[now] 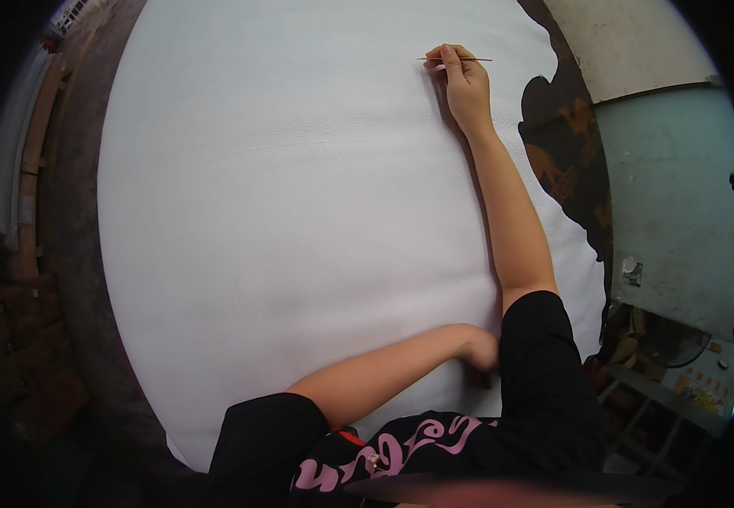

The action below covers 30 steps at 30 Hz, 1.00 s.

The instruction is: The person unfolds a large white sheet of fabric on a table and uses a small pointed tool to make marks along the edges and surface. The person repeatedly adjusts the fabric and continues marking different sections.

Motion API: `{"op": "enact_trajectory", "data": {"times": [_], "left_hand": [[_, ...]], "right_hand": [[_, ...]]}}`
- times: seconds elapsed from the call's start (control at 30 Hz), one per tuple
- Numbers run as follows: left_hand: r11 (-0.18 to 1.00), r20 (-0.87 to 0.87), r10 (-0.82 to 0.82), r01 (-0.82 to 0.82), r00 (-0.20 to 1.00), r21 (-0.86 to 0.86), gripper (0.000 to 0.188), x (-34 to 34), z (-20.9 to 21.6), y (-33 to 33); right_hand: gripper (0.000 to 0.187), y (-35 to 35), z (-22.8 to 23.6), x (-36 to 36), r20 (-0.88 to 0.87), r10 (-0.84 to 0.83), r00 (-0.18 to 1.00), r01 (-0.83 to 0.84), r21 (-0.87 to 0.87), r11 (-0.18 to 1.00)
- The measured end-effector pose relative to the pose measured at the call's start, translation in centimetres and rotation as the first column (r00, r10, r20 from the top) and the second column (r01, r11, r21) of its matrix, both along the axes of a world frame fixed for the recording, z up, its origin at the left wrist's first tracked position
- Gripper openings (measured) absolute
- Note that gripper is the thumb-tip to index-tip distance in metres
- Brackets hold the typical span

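A large white leather hide [299,212], faintly creased and grained, lies spread out under both my arms. Its right edge is irregular and wavy. Stretched far forward, my right hand [462,72] is closed in a pinch around a thin golden stick [479,59], possibly a pen refill, held roughly level just over the hide. Whether its tip touches the surface I cannot tell. My left forearm crosses in front of my body, and my left hand [480,349] rests by the right sleeve, bent down at the wrist. Its fingers are hidden.
Beyond the hide's wavy right edge shows a dark surface with orange-brown markings [583,127]. Pale green and whitish panels [680,203] stand further right. At lower right is a metal frame [655,406] beside a round dark object. Long boards [28,186] lie along the left.
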State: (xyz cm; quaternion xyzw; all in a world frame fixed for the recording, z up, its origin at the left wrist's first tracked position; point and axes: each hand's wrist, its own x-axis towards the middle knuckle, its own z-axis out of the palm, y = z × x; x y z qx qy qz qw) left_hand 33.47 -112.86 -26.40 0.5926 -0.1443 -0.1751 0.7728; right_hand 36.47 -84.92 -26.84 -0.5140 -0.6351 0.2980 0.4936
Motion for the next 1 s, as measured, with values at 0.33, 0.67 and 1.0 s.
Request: {"op": "enact_trajectory", "data": {"times": [0.33, 0.67, 1.0], "left_hand": [[0.982, 0.146, 0.016, -0.043, 0.989, 0.183, 0.069, 0.8, -1.2, -0.8], [1.0, 0.004, 0.015, -0.015, 1.0, -0.013, 0.067, 0.5, -0.6, -0.5], [0.997, 0.071, 0.034, -0.039, 0.997, 0.066, 0.066, 0.9, -1.4, -1.1]], "right_hand": [[0.034, 0.0, 0.8, -1.4, -0.25, 0.114, 0.961, -0.147, -0.116, 0.982], [0.041, 0.3, -0.8, 0.1, 0.082, 0.059, 0.995, -0.063, 0.048, 0.997], [0.039, -1.1, 0.1, 0.6, 0.114, 0.009, 0.993, 0.003, -0.102, 0.995]]}}
